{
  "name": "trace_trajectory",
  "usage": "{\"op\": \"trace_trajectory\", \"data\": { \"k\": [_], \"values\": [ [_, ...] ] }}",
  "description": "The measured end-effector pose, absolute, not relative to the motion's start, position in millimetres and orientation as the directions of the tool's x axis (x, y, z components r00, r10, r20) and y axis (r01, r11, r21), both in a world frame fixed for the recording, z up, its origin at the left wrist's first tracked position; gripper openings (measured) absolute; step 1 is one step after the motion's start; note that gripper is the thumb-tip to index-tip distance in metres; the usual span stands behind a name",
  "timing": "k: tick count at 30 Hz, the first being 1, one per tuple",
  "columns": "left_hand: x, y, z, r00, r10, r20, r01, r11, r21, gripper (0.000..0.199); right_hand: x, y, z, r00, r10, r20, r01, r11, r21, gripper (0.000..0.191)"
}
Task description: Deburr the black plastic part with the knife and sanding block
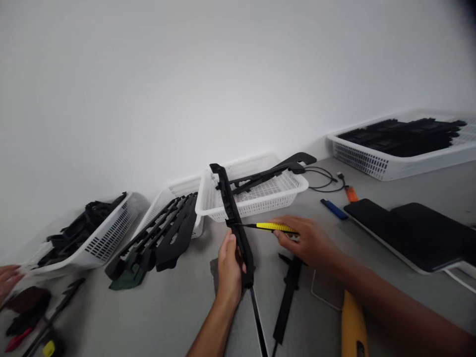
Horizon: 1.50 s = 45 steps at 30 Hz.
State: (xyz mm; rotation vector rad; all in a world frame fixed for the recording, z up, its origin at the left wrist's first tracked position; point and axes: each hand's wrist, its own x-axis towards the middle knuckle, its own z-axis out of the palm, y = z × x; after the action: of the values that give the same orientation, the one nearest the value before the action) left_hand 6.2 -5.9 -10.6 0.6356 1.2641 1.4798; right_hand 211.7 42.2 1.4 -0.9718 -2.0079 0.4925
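Black strip (230, 203) wants steadying by your left hand (229, 265), fingers gripping it, while your right hand (310, 240), fingers pinching the yellow-handled tool (273, 226), guides its tip lightly, clear of the left.

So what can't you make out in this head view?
In the head view:
- Yellow tool's rear end: hidden by the right grip.
- Whether its thin tip touches the black part: too small.
- Another person's hand: cut off by the left edge.
- Red item, lower left: blurred.
- Orange-yellow object: cut off by the bottom edge.
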Motion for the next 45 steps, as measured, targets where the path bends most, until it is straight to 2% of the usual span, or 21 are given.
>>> {"op": "trace_trajectory", "data": {
  "k": [7, 15, 19, 23, 27, 31, 36, 45],
  "values": [
    [11, -6, -4, -0.163, 0.984, -0.077, -0.270, 0.030, 0.962, 0.051, 210, 38, 3, -0.344, 0.733, 0.587, 0.472, 0.675, -0.567, 0.028],
    [9, -5, -8, -0.109, 0.993, -0.032, -0.214, 0.008, 0.977, 0.046, 208, 31, 6, -0.431, 0.707, 0.560, 0.511, 0.703, -0.494, 0.022],
    [11, -5, -7, -0.084, 0.996, -0.001, -0.225, -0.018, 0.974, 0.050, 202, 27, 5, -0.404, 0.701, 0.588, 0.518, 0.705, -0.485, 0.024],
    [13, -6, -6, -0.092, 0.996, -0.005, -0.245, -0.017, 0.969, 0.055, 196, 23, 2, -0.416, 0.718, 0.557, 0.511, 0.692, -0.510, 0.023],
    [11, -6, -4, -0.136, 0.991, -0.010, -0.239, -0.023, 0.971, 0.050, 196, 20, 3, -0.460, 0.718, 0.523, 0.499, 0.696, -0.516, 0.019],
    [9, -5, -3, -0.151, 0.988, -0.023, -0.238, -0.014, 0.971, 0.048, 198, 21, 7, -0.442, 0.709, 0.550, 0.502, 0.704, -0.503, 0.018],
    [9, -5, -5, -0.150, 0.988, -0.039, -0.248, 0.001, 0.969, 0.057, 197, 20, 6, -0.437, 0.725, 0.532, 0.494, 0.688, -0.531, 0.018],
    [9, -5, -8, -0.157, 0.983, -0.098, -0.310, 0.045, 0.950, 0.051, 203, 27, 5, -0.423, 0.697, 0.578, 0.437, 0.716, -0.544, 0.018]
  ]
}}
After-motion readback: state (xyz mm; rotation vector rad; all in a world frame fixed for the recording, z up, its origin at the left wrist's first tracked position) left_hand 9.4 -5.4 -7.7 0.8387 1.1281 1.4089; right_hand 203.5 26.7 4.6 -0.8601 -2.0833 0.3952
